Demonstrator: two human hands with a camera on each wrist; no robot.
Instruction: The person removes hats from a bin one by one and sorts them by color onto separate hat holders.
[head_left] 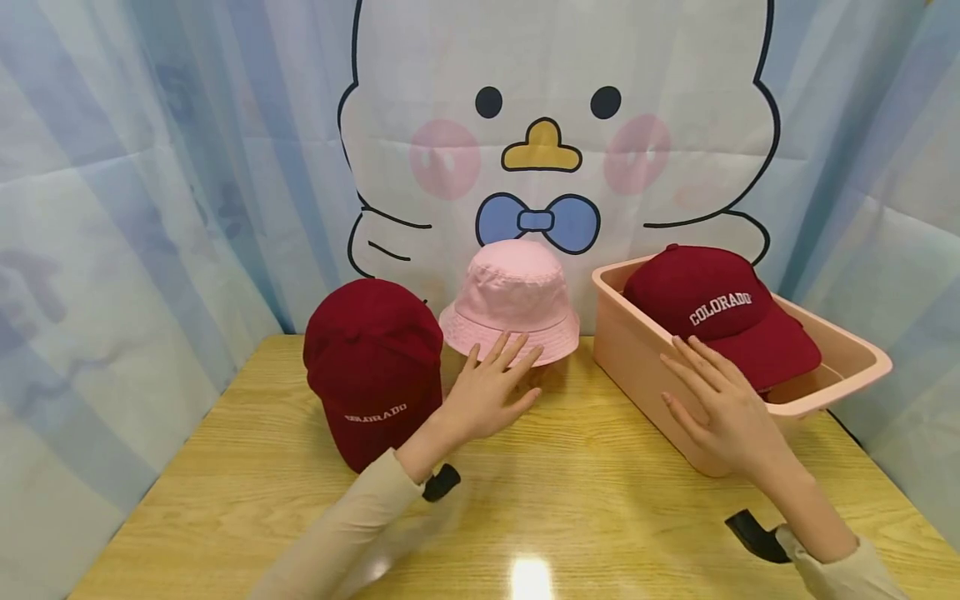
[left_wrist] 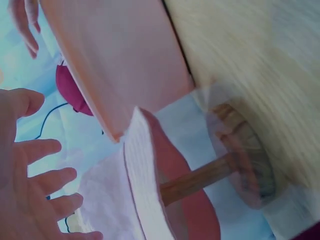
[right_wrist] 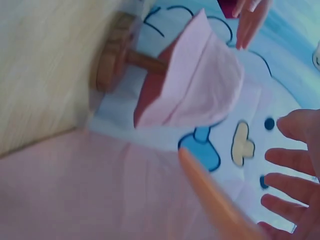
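Note:
A pink bucket hat [head_left: 517, 287] sits on a wooden stand [left_wrist: 200, 180], whose post and round base show in both wrist views. My left hand [head_left: 483, 398] is held in front of its brim, fingers spread and straight, gripping nothing. My right hand [head_left: 727, 417] hovers by the near side of a peach plastic bin [head_left: 637, 375], its fingers extended and holding nothing. Inside the bin lies a dark red baseball cap [head_left: 712, 292] with white COLORADO lettering, partly above the rim. Another dark red COLORADO cap [head_left: 371, 350] is left of the bucket hat, partly behind my left forearm.
Everything stands on a light wooden table [head_left: 570, 517]. Directly behind hangs a blue and white curtain [head_left: 187, 167] with a cartoon bird wearing a bow tie. Black straps [head_left: 442, 483] are at both wrists.

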